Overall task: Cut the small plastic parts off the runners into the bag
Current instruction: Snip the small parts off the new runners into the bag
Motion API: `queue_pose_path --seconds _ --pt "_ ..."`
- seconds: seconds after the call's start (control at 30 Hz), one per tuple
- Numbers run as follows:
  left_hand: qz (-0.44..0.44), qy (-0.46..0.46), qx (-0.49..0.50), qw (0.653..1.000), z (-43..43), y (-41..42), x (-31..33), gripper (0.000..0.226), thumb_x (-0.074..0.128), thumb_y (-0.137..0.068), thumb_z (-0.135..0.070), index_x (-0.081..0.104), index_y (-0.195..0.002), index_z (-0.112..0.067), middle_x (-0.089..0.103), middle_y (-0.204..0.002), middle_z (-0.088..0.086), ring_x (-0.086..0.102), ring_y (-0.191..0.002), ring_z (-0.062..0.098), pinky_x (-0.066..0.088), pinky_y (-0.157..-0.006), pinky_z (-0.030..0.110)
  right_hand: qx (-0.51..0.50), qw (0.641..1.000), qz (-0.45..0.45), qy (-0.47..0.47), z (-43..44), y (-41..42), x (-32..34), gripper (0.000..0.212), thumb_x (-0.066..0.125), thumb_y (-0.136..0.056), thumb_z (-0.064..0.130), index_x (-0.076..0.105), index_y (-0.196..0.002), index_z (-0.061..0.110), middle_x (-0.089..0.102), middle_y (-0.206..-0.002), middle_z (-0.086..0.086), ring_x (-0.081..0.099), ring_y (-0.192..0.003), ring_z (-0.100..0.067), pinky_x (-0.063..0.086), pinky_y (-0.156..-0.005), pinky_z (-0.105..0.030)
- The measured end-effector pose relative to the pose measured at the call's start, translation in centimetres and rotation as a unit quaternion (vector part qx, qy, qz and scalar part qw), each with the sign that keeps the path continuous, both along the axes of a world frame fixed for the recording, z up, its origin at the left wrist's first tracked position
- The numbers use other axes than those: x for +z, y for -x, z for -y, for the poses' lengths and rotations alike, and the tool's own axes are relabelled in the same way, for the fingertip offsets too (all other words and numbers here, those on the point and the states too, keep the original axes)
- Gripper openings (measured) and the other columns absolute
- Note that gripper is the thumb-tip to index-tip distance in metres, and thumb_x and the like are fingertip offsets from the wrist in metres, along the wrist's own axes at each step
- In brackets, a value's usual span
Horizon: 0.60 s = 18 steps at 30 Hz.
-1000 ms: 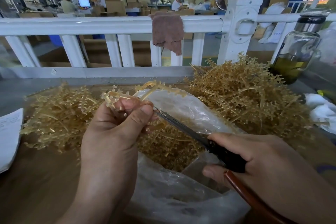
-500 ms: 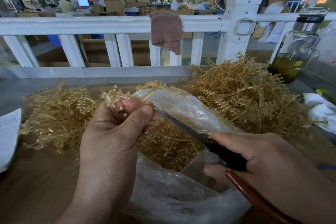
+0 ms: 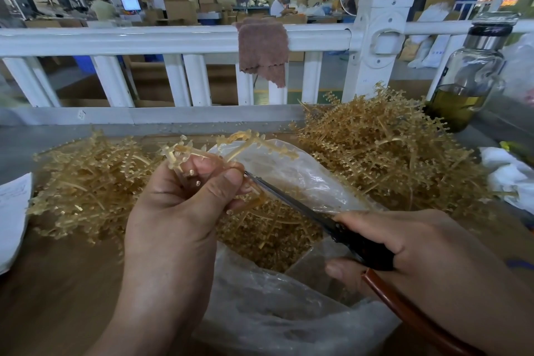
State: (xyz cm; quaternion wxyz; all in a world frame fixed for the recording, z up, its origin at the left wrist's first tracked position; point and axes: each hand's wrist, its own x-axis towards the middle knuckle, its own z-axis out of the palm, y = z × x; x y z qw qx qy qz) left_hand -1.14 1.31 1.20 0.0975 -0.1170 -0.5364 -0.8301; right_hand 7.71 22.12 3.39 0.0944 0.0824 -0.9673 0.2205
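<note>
Runner [image 3: 231,147] pinched in left hand [image 3: 176,211] above bag [image 3: 289,321]; right hand [image 3: 410,248] grips scissors [image 3: 306,208] at it. Bag partly filled with cut bits. Big uncut heap [image 3: 384,153] remains; task looks far from finished.

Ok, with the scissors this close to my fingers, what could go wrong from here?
The scissors tips sit right against the fingertips of the left hand gripping the runner, so a snip could nick a finger. Cut parts might also spring past the bag mouth into the loose pile beside it.
</note>
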Motion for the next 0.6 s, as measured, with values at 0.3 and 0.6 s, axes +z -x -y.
queue_pose_path --seconds 0.3,0.6 --pt "0.001 0.0 0.0 1.0 0.11 -0.06 0.03 0.015 0.077 -0.064 -0.017 0.066 -0.074 -0.023 0.069 -0.082 0.009 0.07 -0.077 0.021 0.057 -0.066 0.025 0.008 1.0 0.004 -0.004 0.11 0.07 0.08 0.052 0.045 -0.077 0.075 0.066 -0.09 0.03 0.063 -0.075 0.018 0.061 -0.067 0.0 0.045 -0.058 -0.019" --pt "0.003 0.01 0.0 1.0 0.27 0.06 -0.22 0.022 0.077 -0.066 -0.024 0.063 -0.083 -0.018 0.071 -0.078 0.01 0.072 -0.074 0.02 0.058 -0.067 0.027 -0.006 1.0 0.019 0.007 0.11 0.43 -0.3 0.058 0.043 -0.072 0.082 0.064 -0.097 0.034 0.065 -0.08 0.018 0.062 -0.072 -0.002 0.048 -0.057 -0.024"
